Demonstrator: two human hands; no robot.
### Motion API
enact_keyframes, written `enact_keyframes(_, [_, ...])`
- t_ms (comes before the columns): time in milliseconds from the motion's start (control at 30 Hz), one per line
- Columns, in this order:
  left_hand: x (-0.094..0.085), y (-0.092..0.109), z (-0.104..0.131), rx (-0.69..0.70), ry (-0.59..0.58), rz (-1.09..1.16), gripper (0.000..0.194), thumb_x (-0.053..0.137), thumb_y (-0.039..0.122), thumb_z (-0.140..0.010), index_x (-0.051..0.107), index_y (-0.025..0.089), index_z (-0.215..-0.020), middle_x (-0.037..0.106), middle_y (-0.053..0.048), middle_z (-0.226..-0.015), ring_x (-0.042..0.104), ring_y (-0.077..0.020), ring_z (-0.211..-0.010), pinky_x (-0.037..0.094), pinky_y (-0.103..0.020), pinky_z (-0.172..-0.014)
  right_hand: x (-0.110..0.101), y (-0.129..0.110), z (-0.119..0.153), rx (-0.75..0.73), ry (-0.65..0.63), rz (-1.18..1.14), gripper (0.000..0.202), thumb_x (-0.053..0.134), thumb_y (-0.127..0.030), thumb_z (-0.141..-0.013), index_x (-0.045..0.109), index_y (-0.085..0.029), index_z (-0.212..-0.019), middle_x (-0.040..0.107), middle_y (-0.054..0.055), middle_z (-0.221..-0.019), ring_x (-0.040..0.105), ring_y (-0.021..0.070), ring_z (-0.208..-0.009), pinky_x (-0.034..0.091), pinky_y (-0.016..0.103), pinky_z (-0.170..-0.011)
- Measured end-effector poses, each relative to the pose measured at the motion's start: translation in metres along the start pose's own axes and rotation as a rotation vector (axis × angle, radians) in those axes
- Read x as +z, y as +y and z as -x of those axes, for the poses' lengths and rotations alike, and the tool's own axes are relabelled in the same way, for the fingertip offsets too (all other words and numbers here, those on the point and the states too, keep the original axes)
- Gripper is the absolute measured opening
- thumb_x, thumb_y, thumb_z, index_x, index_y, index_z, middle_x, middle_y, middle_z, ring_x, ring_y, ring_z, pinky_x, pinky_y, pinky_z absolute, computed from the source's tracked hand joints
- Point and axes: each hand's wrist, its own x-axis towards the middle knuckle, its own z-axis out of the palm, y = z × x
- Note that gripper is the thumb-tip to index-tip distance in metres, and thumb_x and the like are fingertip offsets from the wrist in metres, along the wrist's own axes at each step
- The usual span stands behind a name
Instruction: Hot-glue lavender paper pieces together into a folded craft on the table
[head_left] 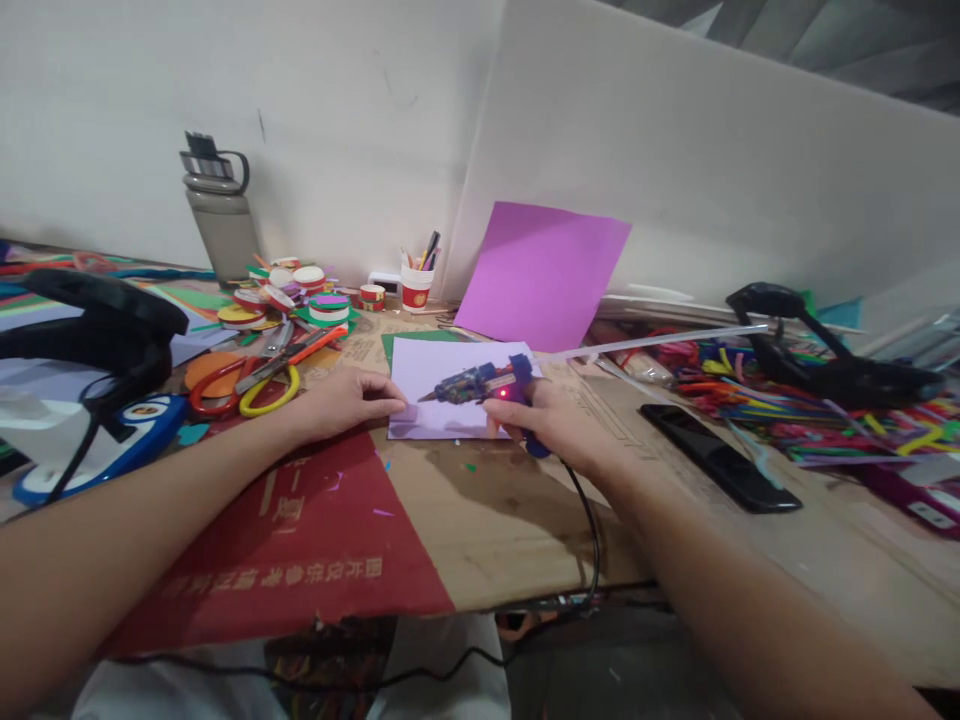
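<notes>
My right hand (pixel 536 410) is wrapped round a dark blue glue gun (pixel 474 384) with a lit red light, its nozzle pointing left over a pale purple sheet (pixel 457 360). A long clear glue stick (pixel 652 341) sticks out of its back. The fingers of my left hand (pixel 358 400) are pinched together at the sheet's left edge, on a small purple paper piece (pixel 403 412). Under the sheet, a green paper (pixel 388 345) shows at the top left corner. The nozzle tip is just right of my left fingertips.
Scissors (pixel 270 390) and paper rolls (pixel 311 280) lie at the left, near a bottle (pixel 223 225). A pen cup (pixel 416 285) and a purple sheet (pixel 544 275) are behind. A phone (pixel 720 458) lies right; a black cord (pixel 592 520) hangs over the front edge.
</notes>
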Motion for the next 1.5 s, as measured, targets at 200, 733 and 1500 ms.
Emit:
enact_keyframes(200, [0.001, 0.000, 0.006, 0.153, -0.009, -0.130, 0.028, 0.059, 0.043, -0.084, 0.073, 0.021, -0.094, 0.072, -0.003, -0.096, 0.063, -0.0165, -0.088, 0.046, -0.026, -0.080, -0.008, 0.020, -0.014, -0.055, 0.082, -0.290, 0.037, 0.059, -0.049, -0.079, 0.064, -0.014, -0.068, 0.051, 0.000, -0.052, 0.042, 0.0096, -0.048, 0.029, 0.025, -0.048])
enact_keyframes(733, [0.005, 0.005, 0.014, 0.467, 0.007, -0.363, 0.026, 0.050, 0.034, -0.093, 0.073, 0.022, -0.094, 0.069, -0.006, -0.099, 0.061, -0.0161, -0.093, 0.045, -0.029, -0.086, 0.001, 0.020, -0.017, 0.000, 0.082, -0.274, 0.036, 0.058, -0.050, -0.078, 0.065, -0.015, -0.070, 0.046, -0.002, -0.051, 0.041, 0.0098, -0.048, 0.031, 0.025, -0.048])
enact_keyframes(1500, [0.012, 0.010, 0.019, 0.435, 0.001, -0.432, 0.027, 0.046, 0.034, -0.095, 0.068, 0.022, -0.106, 0.069, -0.006, -0.100, 0.062, -0.0165, -0.094, 0.044, -0.027, -0.085, 0.005, 0.031, -0.024, 0.042, 0.081, -0.358, 0.030, 0.061, -0.046, -0.079, 0.065, -0.018, -0.067, 0.046, -0.002, -0.051, 0.040, 0.0100, -0.046, 0.034, 0.027, -0.049])
